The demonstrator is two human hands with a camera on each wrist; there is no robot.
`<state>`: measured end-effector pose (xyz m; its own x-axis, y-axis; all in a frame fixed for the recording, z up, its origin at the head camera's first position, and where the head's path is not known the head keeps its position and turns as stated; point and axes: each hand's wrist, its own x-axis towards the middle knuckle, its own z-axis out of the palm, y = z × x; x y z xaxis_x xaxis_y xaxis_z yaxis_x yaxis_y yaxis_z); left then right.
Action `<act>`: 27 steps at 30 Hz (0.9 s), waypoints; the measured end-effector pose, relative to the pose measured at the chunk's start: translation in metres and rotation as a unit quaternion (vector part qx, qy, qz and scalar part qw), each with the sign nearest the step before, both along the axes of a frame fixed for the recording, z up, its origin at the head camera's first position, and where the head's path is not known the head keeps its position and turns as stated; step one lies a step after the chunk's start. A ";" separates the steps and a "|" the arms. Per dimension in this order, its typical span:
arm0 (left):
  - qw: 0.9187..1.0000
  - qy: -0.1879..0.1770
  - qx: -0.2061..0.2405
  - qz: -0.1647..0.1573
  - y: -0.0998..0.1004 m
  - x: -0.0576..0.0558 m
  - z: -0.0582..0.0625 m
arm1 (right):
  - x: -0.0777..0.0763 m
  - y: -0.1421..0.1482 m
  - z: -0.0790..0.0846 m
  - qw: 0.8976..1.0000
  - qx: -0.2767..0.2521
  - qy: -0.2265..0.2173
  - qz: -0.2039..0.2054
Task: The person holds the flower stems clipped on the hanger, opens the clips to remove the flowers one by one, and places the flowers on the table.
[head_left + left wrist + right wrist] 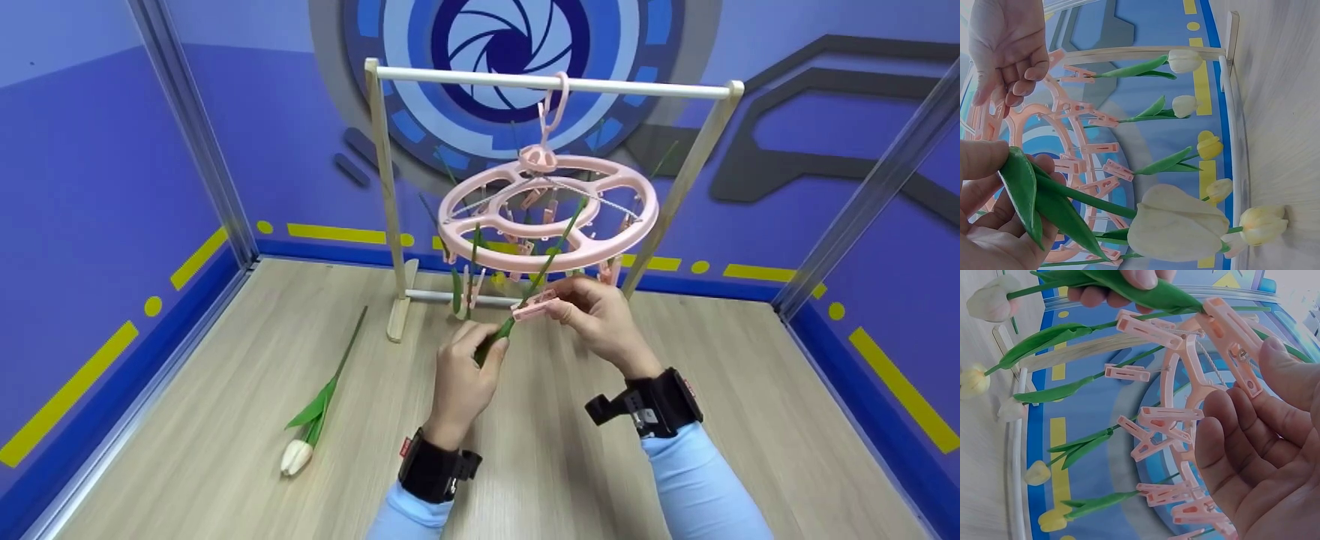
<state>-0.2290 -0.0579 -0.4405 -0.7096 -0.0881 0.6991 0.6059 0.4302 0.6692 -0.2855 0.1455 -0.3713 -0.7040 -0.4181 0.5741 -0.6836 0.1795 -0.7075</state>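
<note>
My left hand (465, 371) pinches a white artificial tulip (1176, 222) by its green leaves and stem. The bloom hangs downward, and the hand hides it in the head view. My right hand (600, 322) holds a pink clothespin (1233, 343) between thumb and fingers. The clothespin's tip sits at the tulip's stem, just above the leaves; whether it grips the stem, I cannot tell. Above both hands is a round pink drying hanger (517, 260), with several tulips clipped upside down around it, such as a yellow one (1209, 145).
A wooden stand (381, 150) carries the hanger by its hook on a white top bar (465, 77). Another white tulip (298, 456) lies on the wood-grain table (225, 375) at left. Blue-purple panels (90, 187) enclose the back and sides.
</note>
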 end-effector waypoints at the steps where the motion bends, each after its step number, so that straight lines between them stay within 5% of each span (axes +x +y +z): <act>1: 1.000 -0.001 0.000 -0.001 0.000 0.000 0.000 | 0.000 0.000 0.000 1.000 0.000 0.000 0.000; 27: 1.000 -0.001 -0.002 0.012 0.000 0.000 0.002 | 0.000 -0.003 -0.002 1.000 -0.015 -0.002 -0.001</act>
<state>-0.2291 -0.0579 -0.4389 -0.7086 -0.1030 0.6980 0.5938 0.4473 0.6688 -0.2859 0.1428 -0.3736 -0.7067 -0.3997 0.5838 -0.6806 0.1586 -0.7152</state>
